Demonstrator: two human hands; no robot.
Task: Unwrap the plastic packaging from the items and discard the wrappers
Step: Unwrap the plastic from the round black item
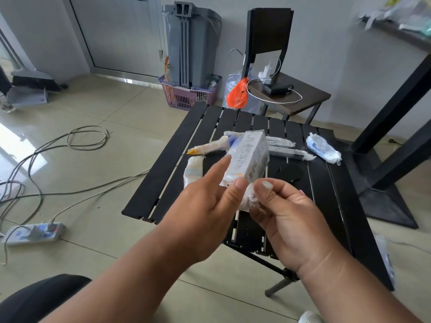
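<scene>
At centre frame, above a black slatted table (163,183), a person held a white printed box (247,157) still sheathed in clear plastic wrap (248,199). Their right hand (286,220) gripped the wrap bunched at the near end of the box, thumb curled on top and fingers folded beneath. Their left hand (207,206) met it from the lower left, its thumb pressed against the box's near corner while the index finger stretched straight along the box's left face; whether the remaining fingers touched the box could not be told.

Across the tabletop behind the box lay more wrapped goods: a curved bundle (193,170) at left of centre, a yellow-tipped bundle (210,146) just above it, two long thin bundles (289,149) to the right of the box, and a blue-and-white packet (323,149) near the table's right edge.

Toward the upper centre of the frame stood a grey bin (191,43) behind a purple basket (186,96). Right of these, an orange bag (238,94) hung beside a dark chair (300,92) carrying a charger and white cable. At lower left, a power strip (32,233) sat on the tiled floor among trailing cords.
</scene>
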